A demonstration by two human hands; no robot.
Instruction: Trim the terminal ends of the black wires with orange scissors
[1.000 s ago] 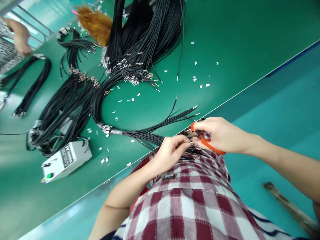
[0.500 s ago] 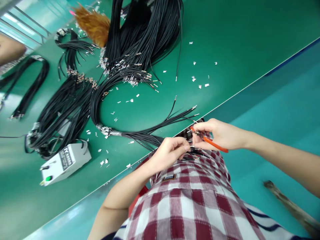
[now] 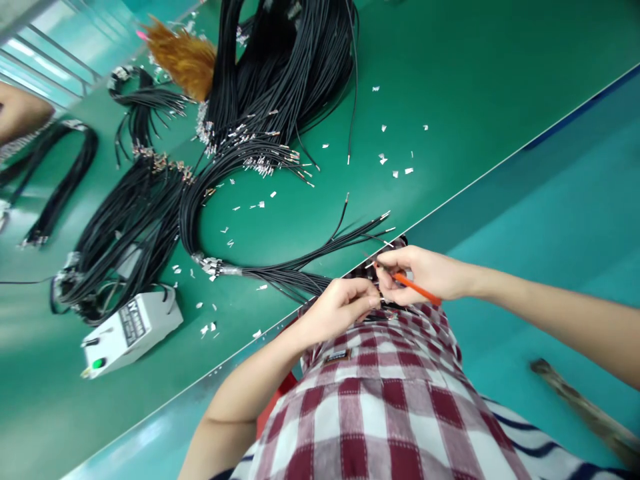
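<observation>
My left hand (image 3: 345, 303) is closed over my lap at the table edge, thumb and fingers pinching the end of a black cable (image 3: 310, 281). My right hand (image 3: 413, 273) sits just to its right, fingertips almost touching the left ones. It is closed around a slim tool with an orange handle (image 3: 417, 288) and a dark metal tip pointing up and left; its exact kind is unclear. The cable belongs to a bundle tied with a clear wrap (image 3: 231, 271) on the table. Other loose cable ends fan out above my hands. The pinched tip itself is mostly hidden.
On the green table (image 3: 450, 80) lie a big heap of black cables (image 3: 295, 67), another bundle (image 3: 130, 220), a brown feather duster (image 3: 185, 60) and a white box (image 3: 133, 330) with a green button. White scraps are scattered about. Another person's arm (image 3: 23, 110) shows far left.
My right hand has shifted slightly left and down with the orange-handled tool, closer to my left hand. My left hand holds nearly the same place. The view has tilted slightly.
</observation>
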